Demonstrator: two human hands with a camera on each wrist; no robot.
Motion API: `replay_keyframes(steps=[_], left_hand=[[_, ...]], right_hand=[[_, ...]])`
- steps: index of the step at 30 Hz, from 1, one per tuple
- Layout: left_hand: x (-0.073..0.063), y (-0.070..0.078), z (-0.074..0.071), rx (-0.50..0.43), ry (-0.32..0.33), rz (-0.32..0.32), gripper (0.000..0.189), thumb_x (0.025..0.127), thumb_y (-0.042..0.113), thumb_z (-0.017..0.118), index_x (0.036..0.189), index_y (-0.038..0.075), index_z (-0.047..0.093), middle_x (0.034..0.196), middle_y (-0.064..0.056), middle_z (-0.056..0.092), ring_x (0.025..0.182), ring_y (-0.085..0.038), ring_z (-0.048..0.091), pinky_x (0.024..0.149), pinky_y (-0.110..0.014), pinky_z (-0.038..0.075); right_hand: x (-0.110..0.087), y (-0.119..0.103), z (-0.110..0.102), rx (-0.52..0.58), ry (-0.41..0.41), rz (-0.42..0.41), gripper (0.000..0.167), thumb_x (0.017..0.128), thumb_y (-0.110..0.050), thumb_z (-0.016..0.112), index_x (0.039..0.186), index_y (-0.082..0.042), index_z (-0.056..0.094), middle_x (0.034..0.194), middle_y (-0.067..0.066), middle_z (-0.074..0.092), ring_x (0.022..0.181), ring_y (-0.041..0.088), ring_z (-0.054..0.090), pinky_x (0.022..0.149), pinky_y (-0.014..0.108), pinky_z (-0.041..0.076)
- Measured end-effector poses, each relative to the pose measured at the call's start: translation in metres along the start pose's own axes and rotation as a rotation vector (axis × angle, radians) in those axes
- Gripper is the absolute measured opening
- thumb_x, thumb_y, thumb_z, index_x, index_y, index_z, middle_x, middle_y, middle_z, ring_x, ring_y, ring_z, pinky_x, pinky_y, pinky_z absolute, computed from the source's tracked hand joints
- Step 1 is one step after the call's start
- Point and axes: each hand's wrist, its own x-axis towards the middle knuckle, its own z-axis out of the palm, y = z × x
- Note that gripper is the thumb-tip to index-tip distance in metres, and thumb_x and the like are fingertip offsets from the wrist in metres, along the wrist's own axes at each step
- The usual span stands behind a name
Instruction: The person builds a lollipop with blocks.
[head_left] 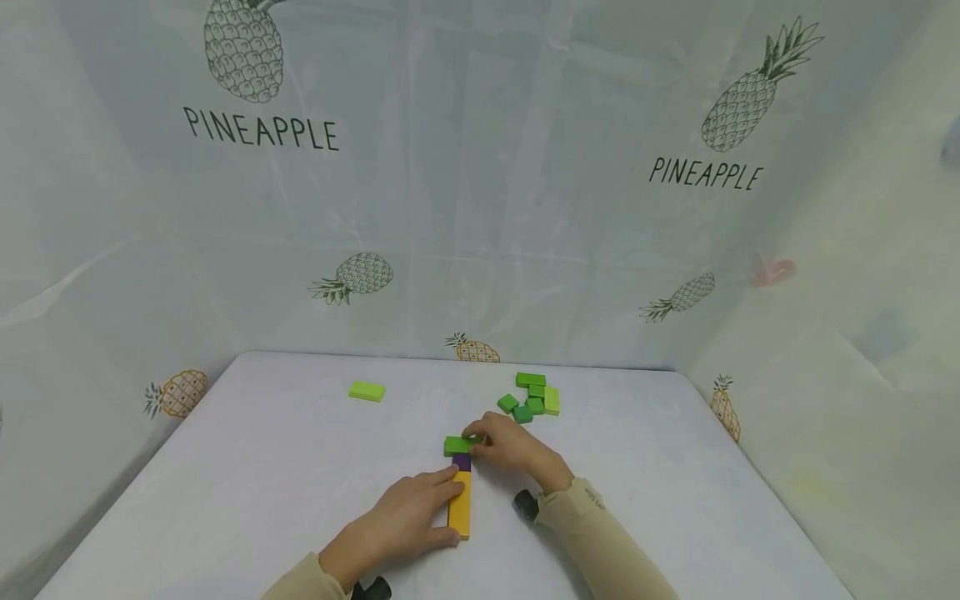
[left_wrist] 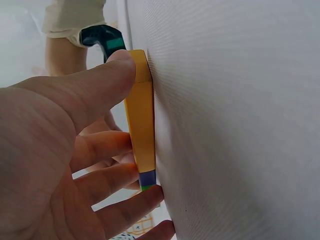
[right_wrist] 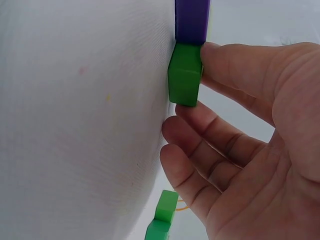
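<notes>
In the head view a long yellow block (head_left: 460, 507) lies on the table, with a small purple block (head_left: 461, 462) at its far end. Crosswise beyond the purple block is a green block (head_left: 457, 445), forming a T shape. My right hand (head_left: 513, 447) pinches this green block between thumb and fingers; in the right wrist view the green block (right_wrist: 185, 75) touches the purple block (right_wrist: 192, 21). My left hand (head_left: 405, 515) rests along the yellow block, its thumb (left_wrist: 120, 65) near the close end and its outstretched fingers touching farther along.
A cluster of several green blocks (head_left: 534, 406) lies beyond my right hand, with a light green block (head_left: 551, 401) at its right side. Another light green block (head_left: 367, 391) lies alone at the back left. A pineapple-printed curtain (head_left: 480, 208) hangs behind the white table (head_left: 300, 450).
</notes>
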Motion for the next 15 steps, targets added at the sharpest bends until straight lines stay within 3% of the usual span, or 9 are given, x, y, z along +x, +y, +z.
replay_keyframes(steps=[15], left_hand=[[0.0024,-0.0025,-0.0012,0.004,-0.006,-0.007,0.068,0.079,0.056,0.070,0.134,0.019,0.055,0.145,-0.006,0.045,0.124,-0.025,0.050,0.095,-0.048,0.047]], right_hand=[[0.0008,-0.0011,-0.0006,-0.014,0.003,-0.020,0.025,0.090,-0.019,0.066,0.115,-0.020,0.070,0.098,-0.011,0.058,0.091,0.005,0.051,0.083,0.026,0.047]])
